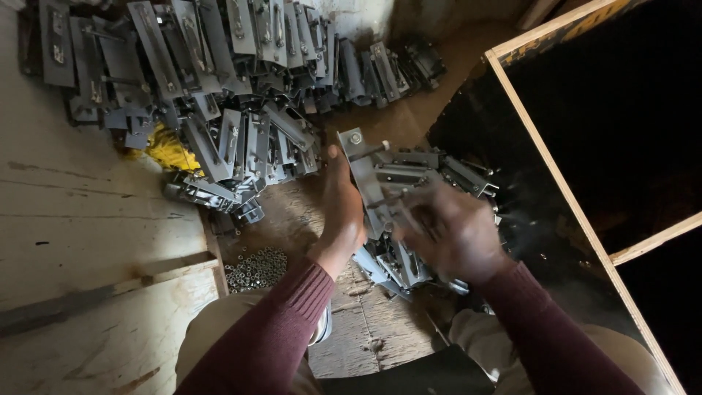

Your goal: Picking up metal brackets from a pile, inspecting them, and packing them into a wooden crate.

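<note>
Two hands work on one grey metal latch [363,172], held up over a small pile [431,175] of the same parts. It could slip and fall if the left hand [342,212] lets go, since that hand is closed around its edge. The right hand [450,234] is blurry, fingers curled just beside the latch; I cannot tell its grip.
</note>
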